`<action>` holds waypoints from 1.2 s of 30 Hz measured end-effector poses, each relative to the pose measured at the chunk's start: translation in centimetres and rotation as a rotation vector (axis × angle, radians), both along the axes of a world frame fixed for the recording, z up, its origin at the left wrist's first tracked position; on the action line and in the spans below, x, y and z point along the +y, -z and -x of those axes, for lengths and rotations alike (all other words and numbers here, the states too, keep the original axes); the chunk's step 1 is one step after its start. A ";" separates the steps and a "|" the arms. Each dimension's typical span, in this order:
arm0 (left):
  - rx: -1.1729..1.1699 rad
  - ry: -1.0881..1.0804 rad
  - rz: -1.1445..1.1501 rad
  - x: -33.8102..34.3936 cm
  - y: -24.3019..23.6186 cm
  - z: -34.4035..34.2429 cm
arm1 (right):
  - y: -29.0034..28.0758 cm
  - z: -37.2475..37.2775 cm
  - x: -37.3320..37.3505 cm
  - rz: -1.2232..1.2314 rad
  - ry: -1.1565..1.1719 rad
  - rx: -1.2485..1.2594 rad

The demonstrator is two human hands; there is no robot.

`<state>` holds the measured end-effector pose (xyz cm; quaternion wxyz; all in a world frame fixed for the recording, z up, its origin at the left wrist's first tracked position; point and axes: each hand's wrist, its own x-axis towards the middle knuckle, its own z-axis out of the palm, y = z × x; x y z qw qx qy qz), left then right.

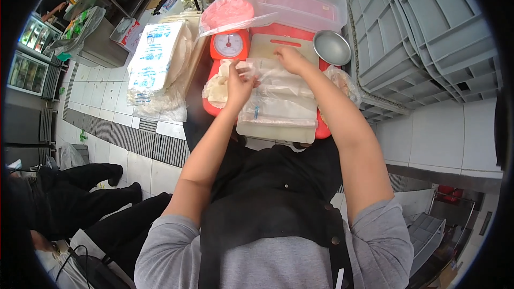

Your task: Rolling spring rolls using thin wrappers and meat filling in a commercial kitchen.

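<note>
A clear plastic sheet [284,93] lies wrinkled over a whitish cutting board [276,132]. At its far edge my right hand [292,60] is closed, its fingertips pinched at the plastic. My left hand [242,83] hovers by the sheet's left edge with fingers bent and apart. Close to that hand sits a pile of thin cream-coloured pieces [217,88] in plastic. Beyond it, a red dial scale [230,44] carries a pink mass [227,13] covered by clear plastic. The board rests on a red surface [322,130].
A metal bowl [332,47] and a clear plastic tub [302,0] stand beyond the board. Another plastic bag [342,83] lies beside my right forearm. White printed packages [155,56] are stacked to the left. Grey crates [396,37] line the right. Someone in black trousers [80,203] is at lower left.
</note>
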<state>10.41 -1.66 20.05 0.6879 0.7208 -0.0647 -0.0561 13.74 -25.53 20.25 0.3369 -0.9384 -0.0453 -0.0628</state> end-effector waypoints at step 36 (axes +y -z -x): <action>0.211 0.761 -0.081 7.2 -3.8 0.6 | -4.9 20.4 -1.4 -0.749 -0.060 0.139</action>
